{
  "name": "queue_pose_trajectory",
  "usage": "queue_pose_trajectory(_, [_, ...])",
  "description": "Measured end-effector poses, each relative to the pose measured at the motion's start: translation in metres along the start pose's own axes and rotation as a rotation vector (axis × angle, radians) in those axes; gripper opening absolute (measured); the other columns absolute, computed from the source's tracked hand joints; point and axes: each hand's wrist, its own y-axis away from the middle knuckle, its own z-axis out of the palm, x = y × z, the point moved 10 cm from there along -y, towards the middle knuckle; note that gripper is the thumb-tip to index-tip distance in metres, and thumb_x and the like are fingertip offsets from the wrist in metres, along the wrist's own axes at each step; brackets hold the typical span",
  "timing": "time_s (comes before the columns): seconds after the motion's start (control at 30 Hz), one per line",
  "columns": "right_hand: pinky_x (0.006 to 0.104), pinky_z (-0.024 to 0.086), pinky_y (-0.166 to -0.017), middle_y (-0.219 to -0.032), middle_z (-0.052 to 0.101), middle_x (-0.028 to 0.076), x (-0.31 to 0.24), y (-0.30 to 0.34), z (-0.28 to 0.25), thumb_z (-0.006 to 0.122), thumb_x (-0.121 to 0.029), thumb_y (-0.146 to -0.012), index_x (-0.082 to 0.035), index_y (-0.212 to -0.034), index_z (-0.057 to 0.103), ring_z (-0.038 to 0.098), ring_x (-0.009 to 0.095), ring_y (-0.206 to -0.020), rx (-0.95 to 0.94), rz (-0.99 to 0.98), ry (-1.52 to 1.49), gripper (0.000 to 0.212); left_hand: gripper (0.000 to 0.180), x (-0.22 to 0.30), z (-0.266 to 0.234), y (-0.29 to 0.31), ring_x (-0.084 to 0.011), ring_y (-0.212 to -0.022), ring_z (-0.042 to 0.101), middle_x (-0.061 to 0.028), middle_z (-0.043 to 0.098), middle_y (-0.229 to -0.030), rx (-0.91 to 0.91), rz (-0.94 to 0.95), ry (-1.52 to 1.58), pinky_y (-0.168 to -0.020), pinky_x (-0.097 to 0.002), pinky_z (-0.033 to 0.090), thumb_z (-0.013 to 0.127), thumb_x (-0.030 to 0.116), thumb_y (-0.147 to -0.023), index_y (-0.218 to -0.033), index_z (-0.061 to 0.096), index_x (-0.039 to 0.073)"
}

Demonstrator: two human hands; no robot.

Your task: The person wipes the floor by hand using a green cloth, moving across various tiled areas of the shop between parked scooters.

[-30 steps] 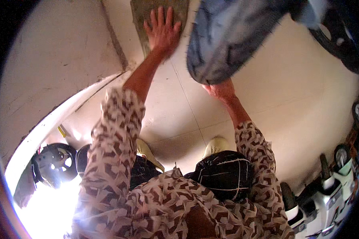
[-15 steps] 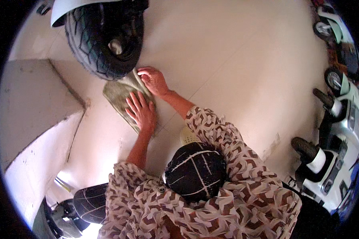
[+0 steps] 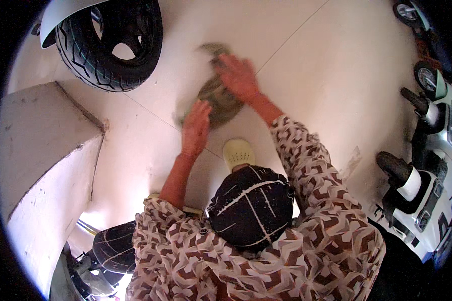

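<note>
An olive-green cloth (image 3: 219,104), smeared by motion, is on the pale floor in front of me. My right hand (image 3: 239,79) is over its far right part, and a strip of the cloth shows beyond the fingertips. Blur hides whether these fingers grip the cloth. At the cloth's near left edge is my left hand (image 3: 196,129), its fingers stretched out. Whether the left hand touches the cloth or hovers just beside it, I cannot tell.
A scooter's wheel with a black tyre (image 3: 110,55) stands at the upper left. Below it is a concrete block (image 3: 50,115). My yellow clog (image 3: 237,152) is near the cloth. Several scooters (image 3: 432,185) line the right side.
Both hands have shifted right, away from the tyre, the right hand also farther forward. The cloth has moved with them, from flat beside the tyre to a bunched, blurred shape.
</note>
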Motion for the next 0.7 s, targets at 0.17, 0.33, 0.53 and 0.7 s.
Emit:
queue_pose_trajectory(0.17, [0.0586,0.021,-0.106,-0.151,0.031,0.003,0.204,0.072,-0.004,0.039,-0.037,-0.097,-0.023,-0.139,0.042,0.03,0.026,-0.137,-0.095,0.538,0.31,0.044,0.039,-0.041,-0.049,-0.014,-0.0314,-0.139,0.026,-0.0132,0.042,-0.143,0.22,-0.223,-0.182,-0.112,-0.0435,0.022,0.051,0.012,-0.093,-0.131,0.049,0.003])
queue_pose_trajectory(0.33, [0.0571,0.027,-0.105,-0.152,0.023,0.01,0.298,0.125,-0.033,0.036,-0.039,-0.099,-0.021,-0.144,0.033,0.025,0.034,-0.138,-0.136,0.987,0.323,0.048,0.069,-0.115,-0.015,0.025,-0.0362,-0.143,0.007,-0.016,0.011,-0.155,0.072,-0.46,-0.42,-0.114,-0.0512,0.007,0.053,0.023,-0.092,-0.148,0.017,0.006])
queue_pose_trajectory(0.53, [0.0572,0.017,-0.109,-0.151,0.021,0.024,0.094,0.072,0.004,0.045,-0.043,-0.093,0.004,-0.137,0.038,0.02,0.044,-0.137,0.089,0.799,-0.005,0.064,0.072,-0.12,-0.011,0.045,-0.0371,-0.143,0.002,-0.0165,0.005,-0.156,0.064,-0.44,-0.573,-0.114,-0.0518,0.003,0.044,0.035,-0.095,-0.149,0.008,0.004])
queue_pose_trajectory(0.7, [0.056,0.021,-0.108,-0.151,0.022,0.022,-0.093,0.066,0.026,0.062,-0.043,-0.078,0.006,-0.137,0.037,0.017,0.037,-0.141,-0.266,0.149,-0.296,0.081,0.072,-0.122,-0.013,0.043,-0.0369,-0.144,0.001,-0.0159,0.003,-0.156,0.067,-0.454,-0.584,-0.114,-0.0514,0.001,0.046,0.029,-0.093,-0.149,0.009,0.005])
